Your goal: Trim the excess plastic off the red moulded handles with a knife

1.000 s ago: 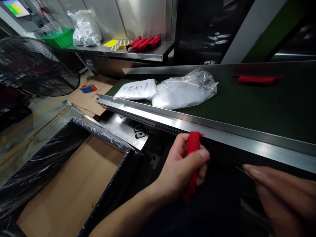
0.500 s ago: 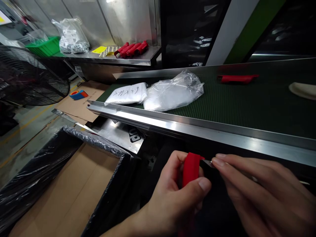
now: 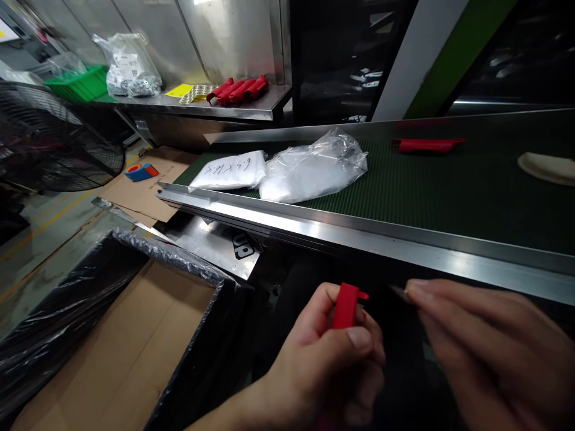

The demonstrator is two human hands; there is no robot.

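My left hand [image 3: 332, 359] is closed around a red plastic handle [image 3: 345, 305], whose top end sticks up above my thumb. My right hand [image 3: 489, 353] sits just to the right of it, fingers pinched on a thin metal blade-like piece [image 3: 398, 291] whose tip points toward the red handle. A small gap separates the tip from the handle. Both hands are below the steel edge of the conveyor [image 3: 359, 236].
On the green belt [image 3: 449, 191] lie two white plastic bags [image 3: 309, 170], another red handle [image 3: 426, 145] and a cream part [image 3: 545, 166]. A black-lined cardboard box [image 3: 121, 353] stands lower left. A fan [image 3: 54, 143] and a steel shelf with red handles [image 3: 238, 90] are behind.
My left hand lowered the red handle from the conveyor edge. My right hand came in to touch it with the metal piece, then drew back slightly to the right.
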